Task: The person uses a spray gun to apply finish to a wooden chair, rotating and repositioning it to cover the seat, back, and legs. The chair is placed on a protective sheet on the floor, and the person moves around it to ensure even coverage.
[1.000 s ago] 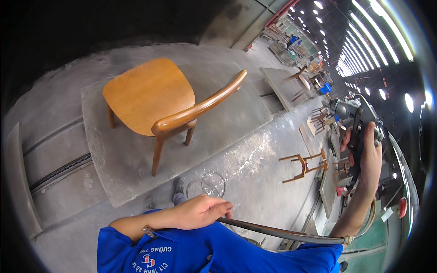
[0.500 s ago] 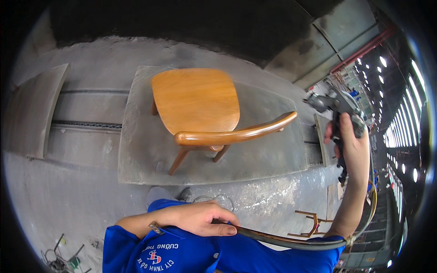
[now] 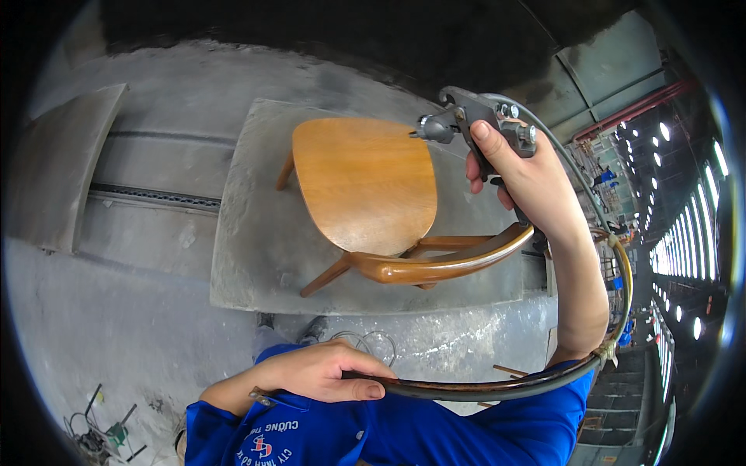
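Note:
In my right hand point(image 3: 528, 175) is a grey metal spray gun point(image 3: 486, 128), its fingers wrapped round the handle and trigger. The nozzle points left, over the right back corner of the chair's seat. A wooden chair point(image 3: 365, 182) with a glossy honey-brown seat and curved backrest stands below, its backrest toward me. My left hand point(image 3: 334, 371) is closed round a dark hose point(image 3: 482, 388) at my waist. That hose runs right and loops up past my right forearm toward the gun.
Under the chair lies a grey square board point(image 3: 256, 264). Another board point(image 3: 66, 171) stands at the left, with a chain track point(image 3: 155, 198) on the floor between them. A dark stained wall point(image 3: 311, 31) rises behind. Wire clutter point(image 3: 105, 427) sits at lower left.
My right hand has carried the spray gun left and up, from beyond the board to over the seat's edge. The chair appears turned, its backrest now lower. My left hand stays on the hose.

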Action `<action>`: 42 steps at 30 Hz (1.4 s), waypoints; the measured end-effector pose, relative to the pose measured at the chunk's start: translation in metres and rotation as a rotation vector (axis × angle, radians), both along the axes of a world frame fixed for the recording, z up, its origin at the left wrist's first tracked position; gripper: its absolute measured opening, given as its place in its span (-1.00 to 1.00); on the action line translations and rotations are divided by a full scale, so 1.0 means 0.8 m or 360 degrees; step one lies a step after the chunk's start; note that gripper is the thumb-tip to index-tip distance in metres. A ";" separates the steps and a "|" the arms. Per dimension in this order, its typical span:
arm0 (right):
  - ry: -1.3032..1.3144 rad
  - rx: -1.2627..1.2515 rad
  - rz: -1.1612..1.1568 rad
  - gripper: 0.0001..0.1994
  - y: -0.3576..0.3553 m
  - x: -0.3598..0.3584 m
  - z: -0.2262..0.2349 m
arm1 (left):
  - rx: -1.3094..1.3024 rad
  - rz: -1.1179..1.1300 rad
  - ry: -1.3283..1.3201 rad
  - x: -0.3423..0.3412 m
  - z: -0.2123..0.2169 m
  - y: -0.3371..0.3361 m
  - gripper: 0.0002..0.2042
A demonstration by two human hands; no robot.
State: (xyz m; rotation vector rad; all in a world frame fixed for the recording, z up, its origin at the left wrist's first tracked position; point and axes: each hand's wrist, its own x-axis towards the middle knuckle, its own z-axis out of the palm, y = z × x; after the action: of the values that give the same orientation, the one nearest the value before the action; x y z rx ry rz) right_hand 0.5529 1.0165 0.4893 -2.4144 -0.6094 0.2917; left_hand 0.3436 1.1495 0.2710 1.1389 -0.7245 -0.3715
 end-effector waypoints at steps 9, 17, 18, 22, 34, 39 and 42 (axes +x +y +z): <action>-0.0374 -0.0388 -0.0623 -0.57 -0.078 0.053 -0.006 | 0.0038 -0.0130 -0.0029 0.004 -0.005 0.032 -0.63; 0.0042 0.0051 -0.0431 -0.53 -0.054 -0.003 -0.003 | 0.0113 -0.0213 -0.0051 0.005 0.003 0.048 -0.65; 0.0110 0.0071 -0.0423 -0.53 -0.042 -0.013 -0.005 | 0.0100 -0.0222 -0.0057 0.004 0.005 0.049 -0.65; 0.0338 0.0255 -0.0075 -0.52 -0.011 -0.047 -0.009 | 0.0151 -0.0225 -0.0048 0.003 0.011 0.054 -0.63; -0.0395 -0.0352 -0.0729 -0.58 -0.081 -0.022 -0.003 | 0.0061 -0.0282 -0.0091 0.005 0.010 0.051 -0.64; 0.0092 0.0000 -0.0501 -0.55 -0.067 -0.062 0.011 | 0.0112 -0.0390 -0.0065 0.008 0.015 0.056 -0.65; 0.0329 0.0245 -0.0183 -0.57 -0.044 -0.086 0.008 | 0.0143 -0.0402 -0.0107 0.007 0.018 0.058 -0.66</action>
State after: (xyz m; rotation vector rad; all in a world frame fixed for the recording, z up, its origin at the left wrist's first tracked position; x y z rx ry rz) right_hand 0.4844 0.9810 0.4956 -2.2265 -0.3841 0.4231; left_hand 0.3490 1.1956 0.2854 1.1511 -0.9220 -0.5856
